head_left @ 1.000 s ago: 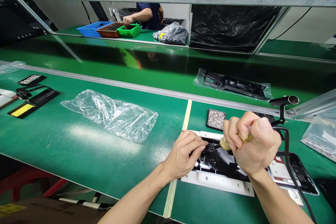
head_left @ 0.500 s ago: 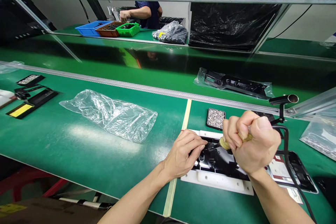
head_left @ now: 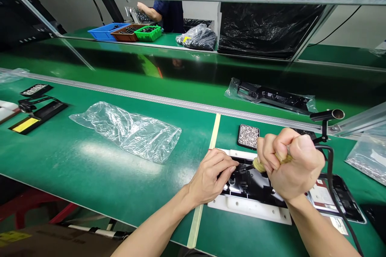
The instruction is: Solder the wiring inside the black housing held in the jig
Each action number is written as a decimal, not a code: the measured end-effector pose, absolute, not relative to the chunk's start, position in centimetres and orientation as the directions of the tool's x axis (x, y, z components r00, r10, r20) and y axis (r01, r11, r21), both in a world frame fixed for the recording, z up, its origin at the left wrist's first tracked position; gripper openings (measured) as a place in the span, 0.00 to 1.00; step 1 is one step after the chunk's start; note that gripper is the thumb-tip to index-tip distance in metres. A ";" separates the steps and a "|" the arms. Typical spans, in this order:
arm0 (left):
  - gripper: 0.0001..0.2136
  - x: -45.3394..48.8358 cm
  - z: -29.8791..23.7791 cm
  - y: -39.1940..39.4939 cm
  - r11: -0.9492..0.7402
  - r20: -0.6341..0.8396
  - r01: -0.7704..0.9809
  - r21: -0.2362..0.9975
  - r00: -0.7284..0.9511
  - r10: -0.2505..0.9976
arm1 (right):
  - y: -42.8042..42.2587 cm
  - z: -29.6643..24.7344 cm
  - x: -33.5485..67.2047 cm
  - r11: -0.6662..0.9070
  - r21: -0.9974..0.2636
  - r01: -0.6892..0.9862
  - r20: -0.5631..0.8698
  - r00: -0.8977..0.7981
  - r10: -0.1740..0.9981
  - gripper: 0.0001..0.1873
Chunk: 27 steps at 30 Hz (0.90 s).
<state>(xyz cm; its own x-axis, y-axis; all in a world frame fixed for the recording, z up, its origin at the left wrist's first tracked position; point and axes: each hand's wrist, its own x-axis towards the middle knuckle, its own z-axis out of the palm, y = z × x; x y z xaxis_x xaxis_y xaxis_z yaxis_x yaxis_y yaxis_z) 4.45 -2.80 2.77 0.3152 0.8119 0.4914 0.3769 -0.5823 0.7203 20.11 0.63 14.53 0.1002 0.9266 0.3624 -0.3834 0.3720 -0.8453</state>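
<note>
My right hand (head_left: pixel 291 166) is closed in a fist round a powered screwdriver (head_left: pixel 258 164) with a yellowish tip collar; its black cable (head_left: pixel 330 176) runs off to the right. The tip points down at a black plastic part (head_left: pixel 251 182) lying in a white fixture (head_left: pixel 250 209). My left hand (head_left: pixel 211 176) rests on the left end of that part, fingers curled and pinching at it beside the tip; what they pinch is hidden. A small black tray of screws (head_left: pixel 248 136) sits just behind the fixture.
A crumpled clear plastic bag (head_left: pixel 126 130) lies left on the green bench (head_left: pixel 90 168). A bagged black part (head_left: pixel 271 97) sits on the conveyor belt. Black parts and a yellow label (head_left: pixel 33 112) lie far left. Across the line, a person's arm (head_left: pixel 149 10) reaches above blue, brown and green bins (head_left: pixel 126 32).
My hands stay in place on the part. The person across the line has lifted their arm away from the bins.
</note>
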 end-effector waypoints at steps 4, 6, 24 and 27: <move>0.10 4.5 2.9 -2.7 -0.582 0.494 0.380 0.719 0.310 0.812 | 0.5 14.7 20.3 0.365 -0.850 -0.380 0.354 0.101 0.930 0.23; 0.10 4.5 2.9 -2.7 -0.584 0.496 0.385 0.715 0.308 0.811 | 0.5 14.8 20.4 0.365 -0.850 -0.380 0.354 0.100 0.930 0.22; 0.10 4.6 2.9 -2.8 -0.592 0.508 0.389 0.706 0.303 0.806 | 0.5 14.9 20.4 0.326 -0.857 -0.398 0.312 0.100 0.945 0.23; 0.10 4.7 3.0 -2.8 -0.596 0.513 0.392 0.701 0.303 0.803 | 0.5 14.9 20.5 0.316 -0.862 -0.398 0.310 0.079 0.947 0.22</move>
<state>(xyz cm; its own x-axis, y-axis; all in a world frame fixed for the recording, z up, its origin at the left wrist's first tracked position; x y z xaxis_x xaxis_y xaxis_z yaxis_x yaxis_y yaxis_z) 4.68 -2.78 2.95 0.3030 0.8032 0.5128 0.3924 -0.5955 0.7010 20.48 0.47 14.95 0.0794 0.9473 0.3103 -0.3975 0.3155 -0.8616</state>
